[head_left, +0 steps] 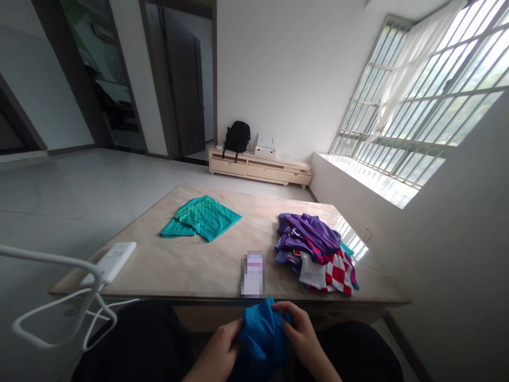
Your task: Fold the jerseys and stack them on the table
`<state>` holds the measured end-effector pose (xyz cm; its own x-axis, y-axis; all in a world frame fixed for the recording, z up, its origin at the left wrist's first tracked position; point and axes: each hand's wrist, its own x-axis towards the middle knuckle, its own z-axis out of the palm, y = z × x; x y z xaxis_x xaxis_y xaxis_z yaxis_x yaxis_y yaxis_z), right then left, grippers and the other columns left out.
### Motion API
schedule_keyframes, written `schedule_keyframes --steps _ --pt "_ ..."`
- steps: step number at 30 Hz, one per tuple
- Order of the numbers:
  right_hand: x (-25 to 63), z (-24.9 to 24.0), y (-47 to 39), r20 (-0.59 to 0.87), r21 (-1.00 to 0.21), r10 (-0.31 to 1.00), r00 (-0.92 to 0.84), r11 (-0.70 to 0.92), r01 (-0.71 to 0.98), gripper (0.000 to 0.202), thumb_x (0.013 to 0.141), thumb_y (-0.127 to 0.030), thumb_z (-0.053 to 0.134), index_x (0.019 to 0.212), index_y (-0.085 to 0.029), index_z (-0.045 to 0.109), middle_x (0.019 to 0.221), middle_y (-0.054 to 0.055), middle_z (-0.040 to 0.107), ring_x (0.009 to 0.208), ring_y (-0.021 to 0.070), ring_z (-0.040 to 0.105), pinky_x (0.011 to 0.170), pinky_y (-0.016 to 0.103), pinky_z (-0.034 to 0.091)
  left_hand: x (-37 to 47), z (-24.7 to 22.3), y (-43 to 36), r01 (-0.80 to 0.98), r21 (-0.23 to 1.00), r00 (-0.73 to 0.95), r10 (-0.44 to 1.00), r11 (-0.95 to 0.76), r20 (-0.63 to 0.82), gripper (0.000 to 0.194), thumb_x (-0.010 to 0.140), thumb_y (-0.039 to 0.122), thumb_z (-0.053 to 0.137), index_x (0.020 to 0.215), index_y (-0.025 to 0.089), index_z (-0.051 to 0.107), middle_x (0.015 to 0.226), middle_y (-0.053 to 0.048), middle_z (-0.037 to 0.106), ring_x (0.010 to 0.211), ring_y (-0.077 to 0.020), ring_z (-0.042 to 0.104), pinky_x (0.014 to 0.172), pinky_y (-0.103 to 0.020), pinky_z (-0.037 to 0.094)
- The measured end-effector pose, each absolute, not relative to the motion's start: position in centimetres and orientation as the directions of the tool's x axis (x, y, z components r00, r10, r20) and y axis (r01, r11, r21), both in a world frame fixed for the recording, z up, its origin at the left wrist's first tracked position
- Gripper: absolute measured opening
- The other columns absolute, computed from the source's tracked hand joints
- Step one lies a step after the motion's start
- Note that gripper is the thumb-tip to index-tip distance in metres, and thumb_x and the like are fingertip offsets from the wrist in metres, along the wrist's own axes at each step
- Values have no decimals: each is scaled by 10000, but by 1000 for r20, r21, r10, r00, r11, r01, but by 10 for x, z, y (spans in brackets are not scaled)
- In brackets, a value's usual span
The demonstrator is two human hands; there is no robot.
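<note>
A bunched blue cloth garment [262, 339] hangs between my two hands, just in front of the table's near edge and above my lap. My left hand [225, 345] grips its left side with the fingers curled into the fabric. On the other side, my right hand [298, 329] pinches the garment near its upper edge. The garment's kind is hard to make out because it is crumpled. A pixelated phone-shaped item [253, 275] lies on the table right beyond the garment.
Teal shorts [202, 218] lie flat on the table [159, 270] at the left. To the right is a pile of purple and red-white checked clothes [310, 239]. A white power strip [115, 261] with a looping cable [91, 313] sits at the left edge. A backpack [237, 137] rests on a low cabinet [258, 167].
</note>
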<state>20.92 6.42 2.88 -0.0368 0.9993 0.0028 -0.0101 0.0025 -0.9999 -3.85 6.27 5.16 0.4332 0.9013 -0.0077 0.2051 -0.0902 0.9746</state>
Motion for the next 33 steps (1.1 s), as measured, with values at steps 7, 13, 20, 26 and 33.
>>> schedule_keyframes --steps 7,13,20,26,33 --pt "229 18 72 110 -921 993 -45 119 371 335 892 -279 612 1206 -262 726 946 53 801 984 279 721 963 384 481 -38 31 56 223 974 356 926 47 -126 223 697 149 507 784 163 712 739 -16 679 704 -191 602 644 -249 446" --pt "248 18 84 190 -957 920 343 95 275 350 882 -487 632 1049 -200 744 917 91 775 946 309 686 916 395 479 -40 43 61 -155 953 283 936 261 -210 146 726 284 642 640 170 614 588 37 518 583 -127 458 586 -234 374" --pt "242 12 87 79 -988 940 331 31 148 386 834 -506 662 985 -161 742 714 52 713 608 229 624 594 334 483 -35 67 53 -545 684 317 874 485 -368 101 689 226 709 651 178 629 651 22 568 651 -144 519 685 -258 433" --pt "188 28 64 55 -982 991 -125 76 174 300 824 -282 713 1107 -213 786 910 73 784 935 287 695 960 427 475 -32 61 54 -656 533 370 843 535 -391 110 688 245 746 677 186 654 644 39 562 628 -124 511 727 -251 454" --pt "156 25 31 -210 -964 869 -449 -106 245 390 692 -272 791 1076 -208 782 942 7 776 874 247 680 771 275 510 -37 55 47 -544 586 465 797 600 -384 185 714 274 771 838 176 675 655 29 523 584 -109 480 574 -205 368"
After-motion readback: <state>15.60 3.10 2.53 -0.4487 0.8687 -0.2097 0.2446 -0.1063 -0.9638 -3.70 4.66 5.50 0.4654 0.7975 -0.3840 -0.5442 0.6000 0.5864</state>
